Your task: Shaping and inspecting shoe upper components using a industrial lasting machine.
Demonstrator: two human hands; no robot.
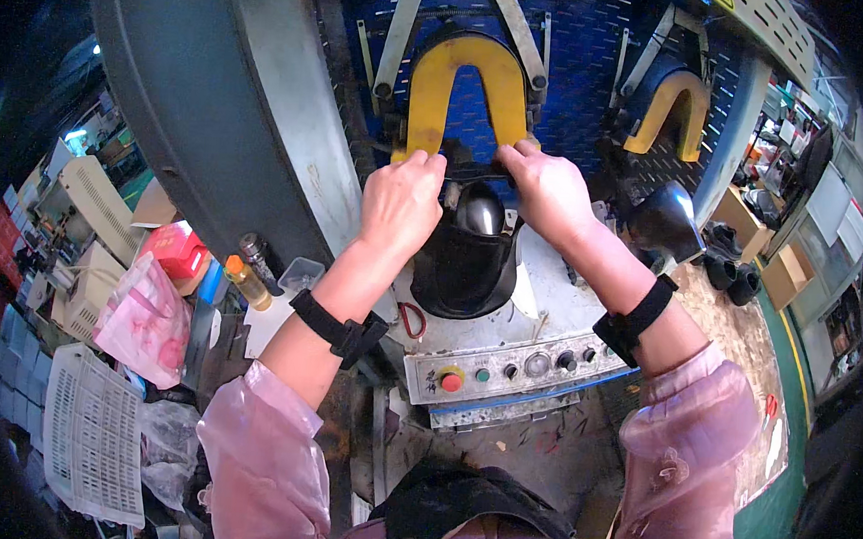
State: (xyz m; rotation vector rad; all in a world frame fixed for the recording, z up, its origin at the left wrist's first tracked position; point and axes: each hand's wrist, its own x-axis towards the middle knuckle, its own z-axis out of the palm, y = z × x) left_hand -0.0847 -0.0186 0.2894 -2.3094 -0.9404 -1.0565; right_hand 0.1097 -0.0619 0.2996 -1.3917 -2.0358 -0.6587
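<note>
A black shoe upper [462, 276] sits over a shiny rounded metal mould [480, 210] on the machine, at the middle of the view. My left hand [403, 202] is closed at the upper's far left edge, fingers curled and thumb pressed in. At the far right edge, my right hand [550, 190] pinches in the same way, its fingertips partly hidden. Just beyond both hands stands a yellow U-shaped clamp pad [470, 55], its two legs reaching down close to my fingers.
A control panel [519, 368] with a red button and knobs runs along the machine's front. Red-handled scissors [411, 320] lie left of the upper. A second yellow pad [676, 112] and dark mould [665, 221] stand right. A white crate [94, 434] is at lower left.
</note>
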